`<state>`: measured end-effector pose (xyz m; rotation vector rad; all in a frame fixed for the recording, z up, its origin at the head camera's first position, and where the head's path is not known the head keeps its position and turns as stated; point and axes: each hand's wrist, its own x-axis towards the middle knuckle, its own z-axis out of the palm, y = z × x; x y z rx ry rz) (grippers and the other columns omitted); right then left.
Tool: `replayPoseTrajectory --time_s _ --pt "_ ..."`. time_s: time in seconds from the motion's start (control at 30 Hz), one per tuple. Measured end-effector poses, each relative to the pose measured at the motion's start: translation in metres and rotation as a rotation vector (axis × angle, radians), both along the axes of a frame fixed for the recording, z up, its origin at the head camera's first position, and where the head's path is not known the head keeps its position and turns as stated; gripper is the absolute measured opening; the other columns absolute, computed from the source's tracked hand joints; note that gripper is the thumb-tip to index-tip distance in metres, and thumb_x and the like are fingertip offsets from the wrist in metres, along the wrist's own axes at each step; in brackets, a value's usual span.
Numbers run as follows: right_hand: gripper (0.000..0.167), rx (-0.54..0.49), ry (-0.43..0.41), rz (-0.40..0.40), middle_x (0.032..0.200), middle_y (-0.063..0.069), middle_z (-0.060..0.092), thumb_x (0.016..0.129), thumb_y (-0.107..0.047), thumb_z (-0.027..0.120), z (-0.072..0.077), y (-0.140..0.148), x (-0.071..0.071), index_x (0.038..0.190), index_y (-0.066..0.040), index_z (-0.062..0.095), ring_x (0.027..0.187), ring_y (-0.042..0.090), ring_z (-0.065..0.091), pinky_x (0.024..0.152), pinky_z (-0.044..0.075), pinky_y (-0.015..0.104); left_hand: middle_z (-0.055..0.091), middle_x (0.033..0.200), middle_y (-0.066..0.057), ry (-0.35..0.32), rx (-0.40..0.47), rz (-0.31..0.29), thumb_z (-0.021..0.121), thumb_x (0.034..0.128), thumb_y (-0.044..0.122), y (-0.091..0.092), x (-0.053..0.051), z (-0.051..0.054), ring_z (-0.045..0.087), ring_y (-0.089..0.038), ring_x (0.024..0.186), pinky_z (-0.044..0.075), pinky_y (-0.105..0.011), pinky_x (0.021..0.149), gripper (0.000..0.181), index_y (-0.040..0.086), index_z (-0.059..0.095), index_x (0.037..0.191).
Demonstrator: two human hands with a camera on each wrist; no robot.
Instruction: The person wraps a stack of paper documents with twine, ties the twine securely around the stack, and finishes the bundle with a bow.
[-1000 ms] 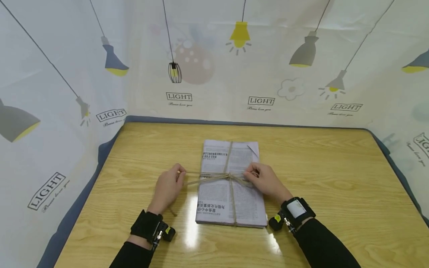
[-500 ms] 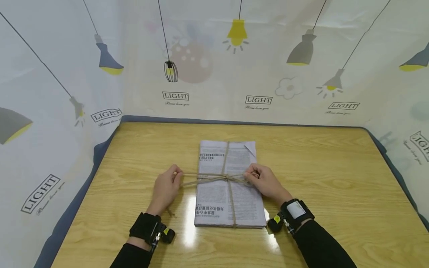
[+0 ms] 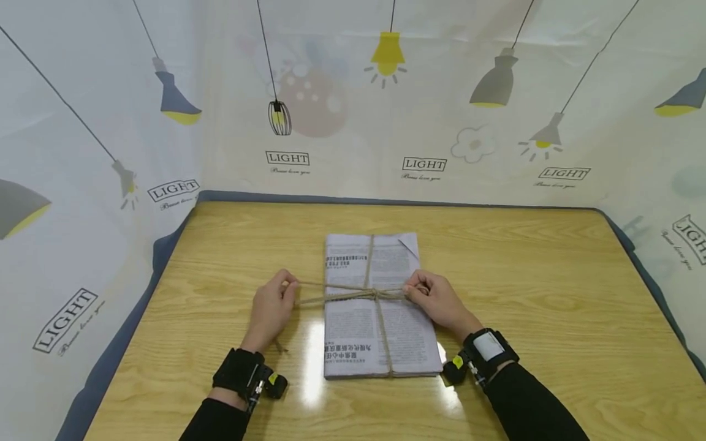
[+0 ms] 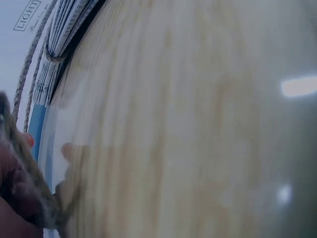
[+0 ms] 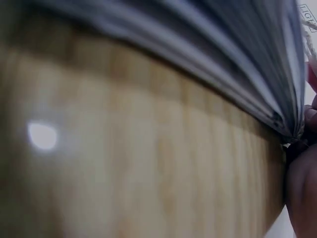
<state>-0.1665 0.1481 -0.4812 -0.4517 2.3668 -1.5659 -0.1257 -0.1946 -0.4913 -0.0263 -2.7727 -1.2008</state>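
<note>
A stack of folded newspapers (image 3: 353, 331) lies on the table, bound crosswise with brown twine (image 3: 383, 334). The strands meet in a knot (image 3: 375, 294) near the middle of the top sheet. Left of the stack, my left hand (image 3: 270, 309) pinches the twine, and two strands stretch from it to the knot. A loose twine end hangs below that hand. My right hand (image 3: 441, 300) pinches twine over the stack's right edge. In the left wrist view, a strand (image 4: 29, 168) crosses the fingers, and the layered newspaper edges (image 4: 69, 29) show beyond. The right wrist view shows newspaper edges (image 5: 208, 54) beside the fingers.
The wooden table (image 3: 540, 294) extends on both sides of the stack. A pale cloth (image 3: 353, 165) printed with lamps encloses its back and sides. Small cameras (image 3: 276, 386) are strapped at both wrists.
The stack has turned slightly and shifted a little toward the person. Loops right of the knot have drawn in flatter toward the right hand. Both hands keep their hold on the twine.
</note>
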Motion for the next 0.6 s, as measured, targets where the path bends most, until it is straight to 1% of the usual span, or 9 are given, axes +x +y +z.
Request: replayPoseTrajectory --time_s 0.03,0.17,0.23,0.37,0.47,0.6 --pt "0.013 -0.009 0.0 0.007 0.065 -0.003 0.041 0.096 -0.012 0.06 -0.001 0.001 -0.001 0.089 -0.002 0.062 0.057 0.003 0.039 0.055 0.036 0.02 0.041 0.05 0.002 -0.001 -0.002 -0.004 0.05 0.1019 0.017 0.0 0.0 0.0 0.032 -0.008 0.04 0.026 -0.022 0.042 0.013 0.01 0.062 0.1" --pt "0.014 -0.049 -0.007 0.029 0.066 -0.002 0.042 0.097 -0.017 0.061 -0.018 0.006 -0.008 0.091 -0.004 0.064 0.058 0.006 0.039 0.056 0.036 0.022 0.043 0.051 0.003 0.006 -0.041 -0.025 0.05 0.1024 0.019 -0.002 0.0 0.002 0.032 -0.008 0.04 0.027 -0.022 0.043 0.015 0.011 0.063 0.103" --pt "0.015 -0.063 -0.01 0.03 0.066 -0.002 0.043 0.097 -0.018 0.061 -0.016 0.005 -0.009 0.091 -0.004 0.064 0.057 0.007 0.039 0.055 0.037 0.023 0.044 0.052 0.003 0.014 -0.077 -0.035 0.049 0.103 0.021 -0.002 -0.001 0.004 0.033 -0.009 0.041 0.027 -0.022 0.043 0.017 0.011 0.062 0.106" --pt "0.019 -0.043 -0.033 0.014 0.069 0.001 0.047 0.097 -0.024 0.061 -0.014 0.004 -0.01 0.092 -0.007 0.065 0.058 0.008 0.04 0.056 0.038 0.024 0.045 0.054 0.003 0.013 -0.128 -0.035 0.047 0.1037 0.024 -0.001 -0.003 0.01 0.035 -0.01 0.043 0.027 -0.023 0.044 0.019 0.013 0.061 0.11" --pt "0.02 -0.014 -0.047 0.023 0.074 0.002 0.051 0.098 -0.027 0.06 -0.01 0.004 -0.011 0.095 -0.009 0.066 0.061 0.009 0.043 0.058 0.04 0.025 0.046 0.055 0.003 -0.013 -0.13 -0.025 0.046 0.1038 0.025 0.001 -0.004 0.015 0.036 -0.011 0.043 0.026 -0.023 0.044 0.02 0.014 0.062 0.111" --pt "0.019 0.039 -0.027 0.043 0.079 0.002 0.055 0.098 -0.028 0.06 -0.004 0.004 -0.011 0.098 -0.01 0.067 0.066 0.011 0.047 0.061 0.043 0.024 0.047 0.055 0.002 -0.045 -0.118 -0.029 0.046 0.1037 0.024 0.002 -0.004 0.02 0.036 -0.011 0.042 0.026 -0.023 0.042 0.021 0.012 0.062 0.111"
